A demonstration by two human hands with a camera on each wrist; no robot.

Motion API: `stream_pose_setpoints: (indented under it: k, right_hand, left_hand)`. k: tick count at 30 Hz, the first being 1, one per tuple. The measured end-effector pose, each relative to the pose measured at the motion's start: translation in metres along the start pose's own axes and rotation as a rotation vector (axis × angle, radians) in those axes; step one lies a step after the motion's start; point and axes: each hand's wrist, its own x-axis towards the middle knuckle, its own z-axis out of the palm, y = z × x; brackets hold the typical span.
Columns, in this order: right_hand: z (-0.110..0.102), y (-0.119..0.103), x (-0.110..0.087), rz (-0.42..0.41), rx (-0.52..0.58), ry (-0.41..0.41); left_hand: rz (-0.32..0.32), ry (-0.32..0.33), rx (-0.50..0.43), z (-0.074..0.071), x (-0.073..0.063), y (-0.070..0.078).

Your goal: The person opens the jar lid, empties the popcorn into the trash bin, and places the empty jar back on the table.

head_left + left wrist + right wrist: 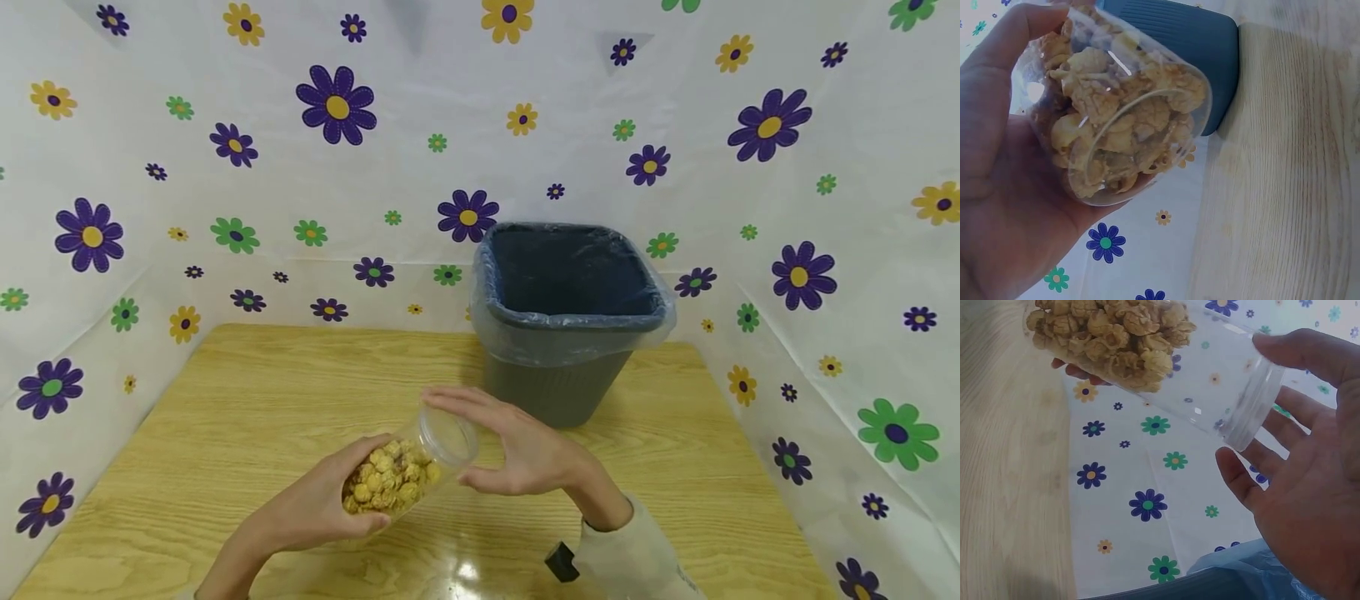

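Note:
A clear plastic jar [408, 475] of yellowish popcorn [390, 479] is held tilted above the table, its lidded end pointing up and to the right. My left hand [322, 500] grips it round the lower part, and the left wrist view shows its round base [1141, 147] with popcorn pressed against it. At the upper end, my right hand [525, 446] spans the clear lid [452, 435], thumb on one side and fingers on the other. In the right wrist view, digits meet opposite edges of the lid [1254, 403], with a gap between palm and lid.
A dark grey bin [555, 375] lined with a clear plastic bag [652, 321] stands on the wood-grain table [300, 383], behind the right hand. White flower-print sheeting [405, 175] surrounds the table at the back and sides. A small black piece [561, 562] sits beside the right sleeve.

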Motion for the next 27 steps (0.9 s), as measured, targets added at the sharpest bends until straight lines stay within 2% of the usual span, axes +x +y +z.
stream_pose_setpoints:
  k: [4,10,16,19,22,27]
  right_hand:
    - [-0.002,-0.001,-0.005,0.068,0.024,0.117]
    - [0.001,0.001,-0.010,0.271,0.123,0.337]
    - [0.011,-0.004,-0.011,0.451,0.098,0.491]
    - [0.017,-0.012,-0.008,0.529,0.058,0.508]
    - [0.023,-0.021,-0.005,0.588,0.028,0.491]
    - [0.031,-0.030,0.003,0.652,-0.026,0.467]
  left_hand:
    - [0.043,0.091,0.066,0.003,0.000,0.000]
    - [0.093,0.286,0.238,0.007,0.001,-0.001]
    - [0.156,0.432,0.420,0.014,0.004,0.003]
    - [0.181,0.484,0.496,0.019,0.005,0.004]
    - [0.197,0.520,0.542,0.023,0.006,0.003]
    - [0.225,0.536,0.573,0.032,0.008,-0.001]
